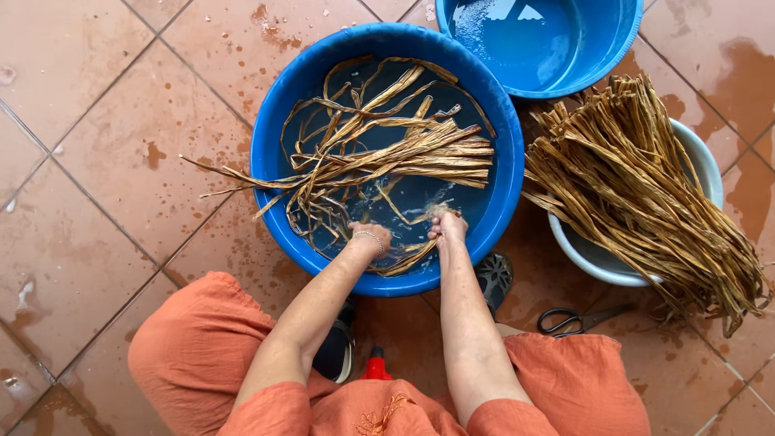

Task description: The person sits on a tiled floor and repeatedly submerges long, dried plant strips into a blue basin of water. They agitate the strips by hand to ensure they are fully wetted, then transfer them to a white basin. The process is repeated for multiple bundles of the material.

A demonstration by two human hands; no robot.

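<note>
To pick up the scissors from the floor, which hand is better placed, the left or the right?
Probably the right hand. The scissors lie on the tiles at the person's right side, below the white basin. The left hand is farther away, in the blue basin.

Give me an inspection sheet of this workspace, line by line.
Surface: terracotta tiled floor, wet in patches and splashed.
Job's things: big blue basin of water holding long tan strips, some trailing over its left rim.
Clutter: white bowl heaped with a dry strip bundle; second blue basin with water; black scissors on the floor; small red object between the knees.
Grippers: left hand and right hand both in the water on strips; grip unclear.
Cables: nothing seen.
Surroundings: orange clothing, dark shoes.
</note>
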